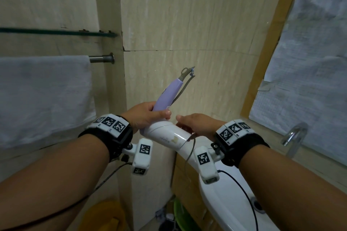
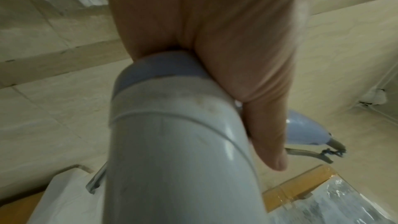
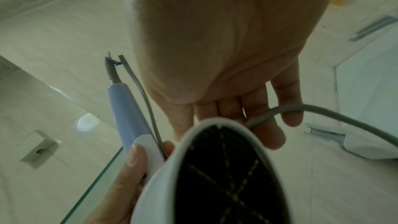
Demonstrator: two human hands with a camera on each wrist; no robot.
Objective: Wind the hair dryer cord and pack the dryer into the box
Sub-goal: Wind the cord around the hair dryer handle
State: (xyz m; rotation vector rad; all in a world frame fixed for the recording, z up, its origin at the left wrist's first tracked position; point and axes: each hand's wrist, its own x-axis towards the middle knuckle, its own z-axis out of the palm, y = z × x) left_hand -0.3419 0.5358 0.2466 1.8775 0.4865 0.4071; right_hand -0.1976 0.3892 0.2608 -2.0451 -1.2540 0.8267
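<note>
I hold a hair dryer up in front of a tiled wall. Its white barrel points toward me and its lavender handle points up and away. My left hand grips the dryer where the handle meets the barrel, thumb on the white switch part. My right hand is on the barrel's far side near the open grille end. The grey cord leaves the handle's tip, runs back along the handle, crosses the right hand's lightly curled fingers and hangs down. No box is in view.
A grey towel hangs on a bar at the left under a glass shelf. Below my hands is a white basin with a chrome tap. A plastic-covered window is on the right. A yellow bucket stands on the floor.
</note>
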